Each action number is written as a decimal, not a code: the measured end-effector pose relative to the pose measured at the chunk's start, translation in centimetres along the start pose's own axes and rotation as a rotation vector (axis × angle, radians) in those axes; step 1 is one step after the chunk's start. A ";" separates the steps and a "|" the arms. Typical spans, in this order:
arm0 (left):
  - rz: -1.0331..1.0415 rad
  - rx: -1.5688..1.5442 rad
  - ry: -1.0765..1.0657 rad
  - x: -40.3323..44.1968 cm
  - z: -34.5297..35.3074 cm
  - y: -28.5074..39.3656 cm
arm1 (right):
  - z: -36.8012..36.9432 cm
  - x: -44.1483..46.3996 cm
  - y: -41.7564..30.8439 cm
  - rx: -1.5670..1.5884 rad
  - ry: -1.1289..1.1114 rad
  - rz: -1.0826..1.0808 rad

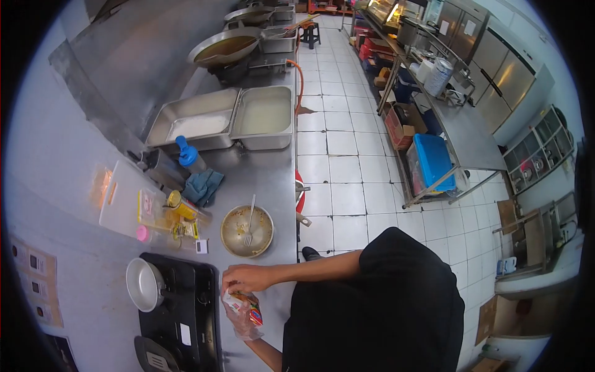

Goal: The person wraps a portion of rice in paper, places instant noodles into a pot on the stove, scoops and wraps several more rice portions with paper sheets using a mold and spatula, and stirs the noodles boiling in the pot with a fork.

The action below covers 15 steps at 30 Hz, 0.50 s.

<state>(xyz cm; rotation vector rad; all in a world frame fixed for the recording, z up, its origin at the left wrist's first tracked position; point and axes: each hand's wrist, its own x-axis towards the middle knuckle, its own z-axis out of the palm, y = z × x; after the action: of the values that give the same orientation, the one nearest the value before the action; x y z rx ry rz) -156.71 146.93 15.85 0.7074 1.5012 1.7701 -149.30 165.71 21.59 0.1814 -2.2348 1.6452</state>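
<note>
A red, white and yellow packet (pixel 248 305) is held over the counter by my left hand (pixel 243 321), which wears a clear plastic glove and has its fingers wrapped round it. My bare right hand (pixel 248 278) pinches the packet's upper end, its fingers curled. Just beyond the hands, a metal bowl (pixel 232 230) with brown residue holds a fork (pixel 250 226). To their left is a black stove (pixel 197 291) with a small pot (pixel 145 284) on it.
Jars, a yellow container (pixel 181 204), a blue-capped bottle (pixel 191 156) and a blue cloth (pixel 202 186) stand or lie along the wall. Farther up are metal trays (pixel 263 118) and a large wok (pixel 225 46). A steel table (pixel 465 130) stands across the tiled aisle.
</note>
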 end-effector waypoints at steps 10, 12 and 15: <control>-0.048 -0.326 0.072 -1.0 2.8 6.5 | -3.8 1.9 -6.4 -0.017 0.081 0.145; -0.021 -0.392 0.092 -0.8 2.4 6.7 | -3.5 2.4 -7.6 0.008 -0.012 0.210; -0.001 -0.481 0.027 -0.9 2.1 7.1 | -2.6 2.2 -9.5 -0.012 -0.062 0.305</control>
<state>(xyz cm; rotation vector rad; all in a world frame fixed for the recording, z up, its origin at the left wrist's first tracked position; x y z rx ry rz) -155.65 146.87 23.20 0.4369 1.0259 2.0391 -147.85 165.38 31.55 -0.1198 -2.4143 1.7975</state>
